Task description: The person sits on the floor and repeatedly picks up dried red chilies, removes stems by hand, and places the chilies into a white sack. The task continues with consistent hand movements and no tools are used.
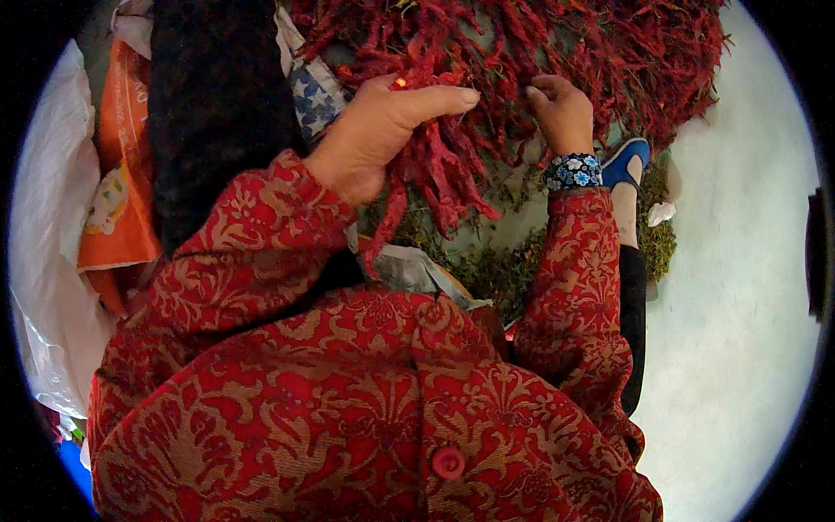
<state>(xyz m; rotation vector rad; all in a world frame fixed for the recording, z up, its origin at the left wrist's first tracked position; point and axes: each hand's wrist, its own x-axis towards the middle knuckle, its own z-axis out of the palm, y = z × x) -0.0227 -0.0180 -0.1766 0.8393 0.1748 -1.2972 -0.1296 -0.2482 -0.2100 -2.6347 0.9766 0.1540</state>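
A bunch of dried red chili peppers (444, 170) hangs below my left hand (378, 126), which is closed around it with the thumb stretched across the top. Some of the peppers dangle down toward my lap. To the right, at the edge of a big heap of the same chili peppers (626, 52), is my right hand (565, 113). Its fingers curl in toward the thumb as in a pinch; anything between them is too small or hidden to make out. A dark flowered band (574, 171) circles that wrist.
Greenish stems and scraps (504, 270) lie on the floor between my legs. My blue shoe (628, 161) rests beside the heap, with a white scrap (661, 213) close by on the pale floor (731, 304). Orange packaging (126, 191) and a white sack (61, 235) are at the left.
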